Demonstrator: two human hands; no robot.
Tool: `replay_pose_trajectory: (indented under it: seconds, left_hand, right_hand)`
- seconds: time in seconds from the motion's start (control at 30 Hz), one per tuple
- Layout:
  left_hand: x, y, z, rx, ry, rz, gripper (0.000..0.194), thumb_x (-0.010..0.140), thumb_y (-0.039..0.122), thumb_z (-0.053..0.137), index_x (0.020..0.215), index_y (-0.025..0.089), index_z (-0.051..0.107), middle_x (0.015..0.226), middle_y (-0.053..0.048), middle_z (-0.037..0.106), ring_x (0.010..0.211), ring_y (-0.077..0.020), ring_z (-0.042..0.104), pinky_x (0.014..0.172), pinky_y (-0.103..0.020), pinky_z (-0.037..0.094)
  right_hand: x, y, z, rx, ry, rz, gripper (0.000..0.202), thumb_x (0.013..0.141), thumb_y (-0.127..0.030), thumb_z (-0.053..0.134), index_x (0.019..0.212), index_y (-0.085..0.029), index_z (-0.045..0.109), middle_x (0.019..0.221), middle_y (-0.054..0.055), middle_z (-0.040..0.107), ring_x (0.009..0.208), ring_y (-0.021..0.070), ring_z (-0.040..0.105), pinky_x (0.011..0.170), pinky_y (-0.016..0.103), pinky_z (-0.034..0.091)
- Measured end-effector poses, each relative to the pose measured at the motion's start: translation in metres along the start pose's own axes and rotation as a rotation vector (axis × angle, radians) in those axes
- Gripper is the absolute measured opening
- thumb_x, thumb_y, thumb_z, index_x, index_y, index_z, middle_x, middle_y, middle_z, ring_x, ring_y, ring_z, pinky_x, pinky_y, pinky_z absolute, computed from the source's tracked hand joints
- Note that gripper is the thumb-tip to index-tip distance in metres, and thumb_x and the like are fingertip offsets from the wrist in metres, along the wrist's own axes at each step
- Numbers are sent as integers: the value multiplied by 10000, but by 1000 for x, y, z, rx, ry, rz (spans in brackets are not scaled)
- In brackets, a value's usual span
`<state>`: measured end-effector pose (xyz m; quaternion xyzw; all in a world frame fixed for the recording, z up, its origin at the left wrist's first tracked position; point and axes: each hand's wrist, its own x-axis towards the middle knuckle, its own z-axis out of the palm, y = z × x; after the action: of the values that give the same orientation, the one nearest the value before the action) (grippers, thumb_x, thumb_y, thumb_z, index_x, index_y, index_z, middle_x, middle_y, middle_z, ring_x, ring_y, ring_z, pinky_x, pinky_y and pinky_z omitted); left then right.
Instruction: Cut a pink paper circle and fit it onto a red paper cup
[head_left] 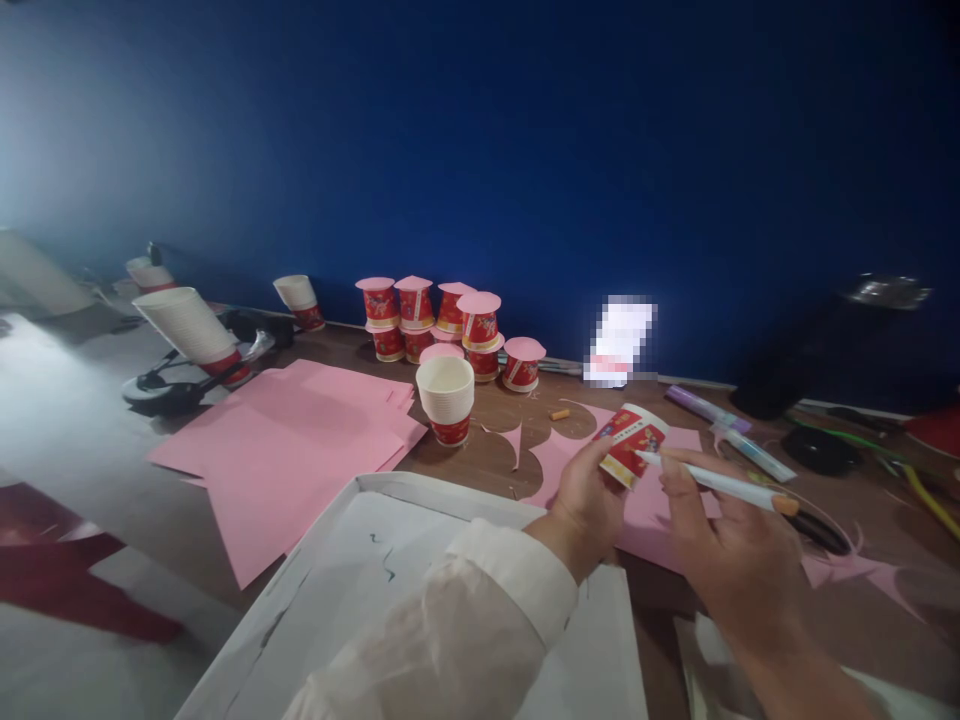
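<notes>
My left hand [589, 505] is closed around a red paper cup [636, 440] with a gold band and printed figures, held tilted above the table. My right hand [739, 550] grips a slim white pen [727, 484] with an orange band near its rear end. The pen's tip meets or nearly meets the cup's side; I cannot tell which. Beneath both hands lies cut pink paper [566, 455] with rounded cut-outs. A nested stack of white-topped paper cups [446, 392] stands to the left of my hands.
Red cups with pink paper discs [480, 305] are piled by the blue wall. Pink sheets [315, 420] lie left, beside a white box lid [360, 580] with dark marks. A blurred bright screen [622, 335], a purple tube [705, 408] and cables [930, 495] are on the right.
</notes>
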<state>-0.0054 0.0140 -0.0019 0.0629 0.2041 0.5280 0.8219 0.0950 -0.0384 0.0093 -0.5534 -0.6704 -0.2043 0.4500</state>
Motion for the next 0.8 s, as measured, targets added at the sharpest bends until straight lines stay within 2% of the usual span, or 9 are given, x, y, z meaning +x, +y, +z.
replay_pose_trajectory:
  seconds: [0.2, 0.3, 0.53, 0.8]
  left_hand:
    - [3, 1, 1, -68, 38, -3, 168, 796, 201, 672, 923, 130, 756, 987, -125, 776, 1034, -236, 718, 986, -301, 511]
    - [2, 2, 1, -90, 38, -9, 150, 820, 195, 643, 902, 140, 756, 972, -112, 775, 985, -225, 719, 965, -302, 519]
    - [1, 4, 2, -96, 59, -42, 169, 814, 173, 629, 918, 123, 753, 944, -109, 769, 896, -191, 712, 912, -270, 524]
    - [-1, 4, 3, -50, 39, -40, 174, 785, 169, 659, 929, 132, 750, 916, -82, 765, 876, -177, 707, 902, -260, 519]
  right_hand:
    - [2, -3, -5, 42, 57, 116, 245, 1022, -337, 571, 1027, -173, 753, 940, 110, 806, 919, 263, 768, 856, 372, 577]
    - [3, -4, -6, 62, 71, 142, 238, 1016, -334, 579, 1016, -174, 755, 945, 108, 805, 928, 264, 767, 873, 375, 577]
    - [0, -4, -1, 75, 28, 67, 201, 1020, -316, 563, 1026, -209, 733, 959, 93, 803, 922, 260, 756, 865, 380, 571]
    - [3, -10, -4, 84, -1, 31, 187, 1027, -296, 560, 1025, -197, 719, 955, 99, 802, 918, 255, 762, 867, 377, 577]
